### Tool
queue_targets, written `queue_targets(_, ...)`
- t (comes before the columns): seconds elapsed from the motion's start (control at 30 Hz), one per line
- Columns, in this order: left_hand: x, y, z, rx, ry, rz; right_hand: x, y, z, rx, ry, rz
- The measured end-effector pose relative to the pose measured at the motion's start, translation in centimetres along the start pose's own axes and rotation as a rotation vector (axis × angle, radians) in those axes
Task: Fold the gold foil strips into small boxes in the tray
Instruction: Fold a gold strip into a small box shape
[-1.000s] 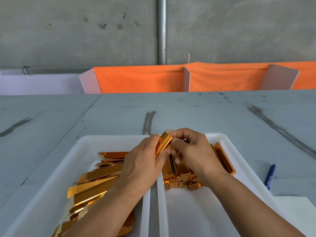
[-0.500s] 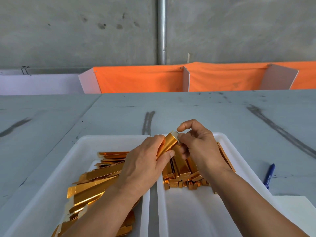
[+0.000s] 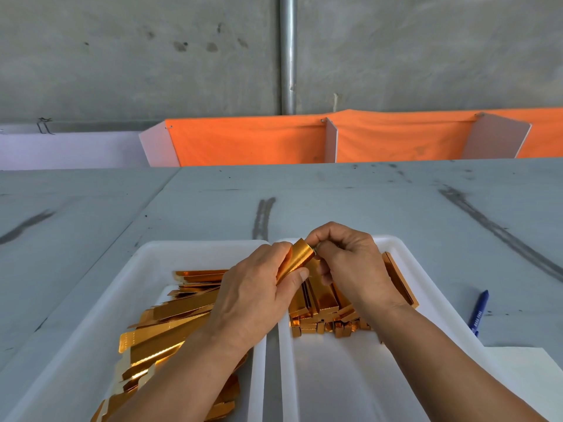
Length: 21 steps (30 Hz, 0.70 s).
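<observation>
My left hand (image 3: 256,293) is curled round the near half of one gold foil strip (image 3: 297,260), thumb pressed on its face, and my right hand (image 3: 353,269) pinches the strip's far end with bent fingertips. Down and left of that grip the flat strips (image 3: 170,327) lie heaped in the left tray (image 3: 146,263); just beneath it and to the right the folded boxes (image 3: 323,303) sit packed in the right tray (image 3: 405,251), with a blue pen (image 3: 479,312) lying well off to the right
</observation>
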<state>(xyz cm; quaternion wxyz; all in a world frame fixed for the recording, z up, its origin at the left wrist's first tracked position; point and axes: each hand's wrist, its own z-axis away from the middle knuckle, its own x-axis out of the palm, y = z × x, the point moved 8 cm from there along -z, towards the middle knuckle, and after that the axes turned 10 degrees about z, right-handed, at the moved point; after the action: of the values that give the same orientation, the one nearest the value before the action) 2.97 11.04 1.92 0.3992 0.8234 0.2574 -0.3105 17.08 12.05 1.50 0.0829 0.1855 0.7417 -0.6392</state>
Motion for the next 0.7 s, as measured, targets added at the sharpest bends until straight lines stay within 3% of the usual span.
queue_targets(0.33,0.06,0.24,0.16,0.013,-0.006,0.001,0.0,-0.58,0.24,-0.061,0.024,0.189)
queue_targets(0.6,0.05,0.22,0.16,-0.01,0.001,0.02,-0.04,-0.39,0.26,-0.05,0.036,0.214)
queue_targets(0.7,-0.29,0.21,0.07,-0.004,0.017,0.024,-0.1,0.12,0.09,-0.004,0.031,0.108)
